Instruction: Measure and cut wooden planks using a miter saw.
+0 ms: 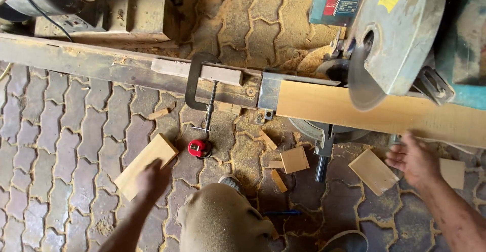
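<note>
My left hand (153, 177) rests on a short pale wooden board (146, 165) lying on the paved ground at lower left. My right hand (414, 157) hovers open, blurred, just below a long pale plank (324, 102) that lies across the table of a mitre saw (395, 29). The saw's round blade (363, 82) hangs over the plank. A cut wooden piece (373, 171) lies on the ground just left of my right hand, and another offcut (452, 173) lies to its right.
A metal clamp (202, 92) with a red knob (199, 148) holds a wood block to a long steel rail (101, 64). Small offcuts (294, 159) and sawdust litter the pavers. My knee (223, 216) and shoe (349, 242) fill the bottom centre.
</note>
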